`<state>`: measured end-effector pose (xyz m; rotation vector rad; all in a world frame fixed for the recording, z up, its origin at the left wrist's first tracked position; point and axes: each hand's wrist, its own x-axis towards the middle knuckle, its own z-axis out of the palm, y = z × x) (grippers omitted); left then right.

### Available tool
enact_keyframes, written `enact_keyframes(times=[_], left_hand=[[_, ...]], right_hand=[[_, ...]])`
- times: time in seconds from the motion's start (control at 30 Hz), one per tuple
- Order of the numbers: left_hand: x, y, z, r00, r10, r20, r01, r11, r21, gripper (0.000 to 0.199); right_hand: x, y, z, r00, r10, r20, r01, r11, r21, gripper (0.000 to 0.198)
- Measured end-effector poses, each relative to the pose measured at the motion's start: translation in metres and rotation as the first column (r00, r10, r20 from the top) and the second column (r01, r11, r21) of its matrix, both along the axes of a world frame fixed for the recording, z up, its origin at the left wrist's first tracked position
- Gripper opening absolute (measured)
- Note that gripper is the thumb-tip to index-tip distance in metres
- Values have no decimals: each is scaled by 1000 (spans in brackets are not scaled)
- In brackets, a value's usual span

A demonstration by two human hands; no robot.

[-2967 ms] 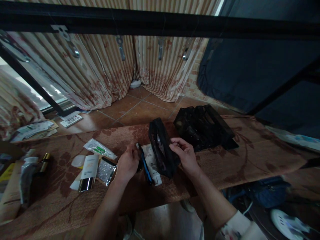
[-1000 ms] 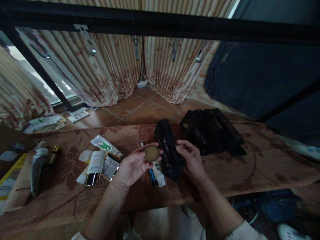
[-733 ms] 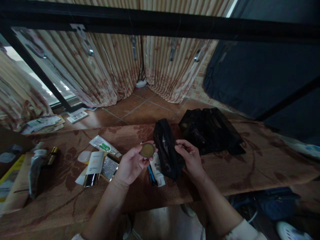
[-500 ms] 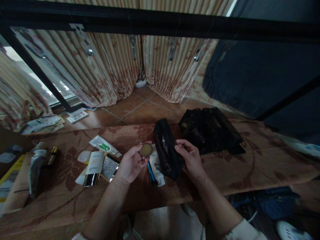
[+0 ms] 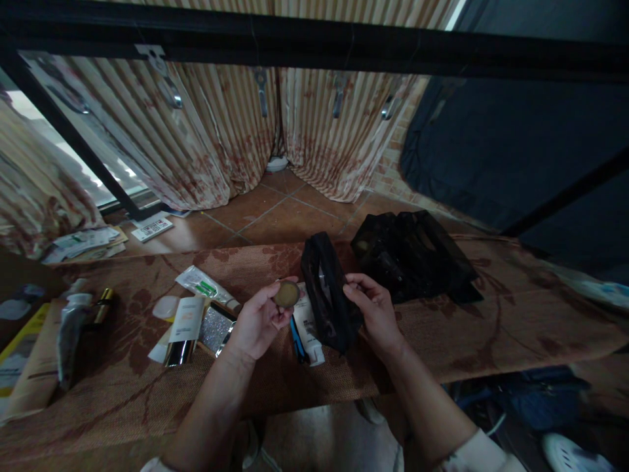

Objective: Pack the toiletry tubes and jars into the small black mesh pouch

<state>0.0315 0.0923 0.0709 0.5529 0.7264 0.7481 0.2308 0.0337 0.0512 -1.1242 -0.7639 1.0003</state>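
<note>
Between thumb and fingers, my left hand pinches a small round, flat, olive-brown disc; its exact kind I cannot make out. My right hand grips the right edge of a black mesh pouch, whose long opening gapes upward. Just left of the pouch, partly under it, lie a white squeeze tube and a slim blue item. Left of my left hand are a glittery silver case, a white tube with a shiny dark cap and a clear-and-green packet.
More black mesh bags sit on the cloth-covered bench at right. A grey tube, a gold-and-black tube and a cardboard box stand at far left. A dark metal bar crosses above, with hanging hooks.
</note>
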Motion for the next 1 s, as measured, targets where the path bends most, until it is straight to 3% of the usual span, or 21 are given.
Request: enact_keyframes(times=[0.47,0.7,0.83,0.93,1.0], left_hand=[[3,0,-7,997,13,-80,-7,997,71,38],[8,0,-15,933,105,-343,-52,985,162,40],[8,1,-20,826,209,-523,-17,937,348,30],[4,3,-20,642,336,-689,173,812,557,25],[0,3,-18,479,414,-774,348,720,600,26]], right_hand=[[0,-1,2,1000,8,-2,-8,1000,-10,23],[0,-1,-1,1000,9,10,-9,1000,-7,24],[0,-1,1,1000,12,13,-12,1000,-13,24],[0,-1,4,999,3,35,-2,1000,-23,24],[-1,-1,6,999,-5,41,6,1000,-27,24]])
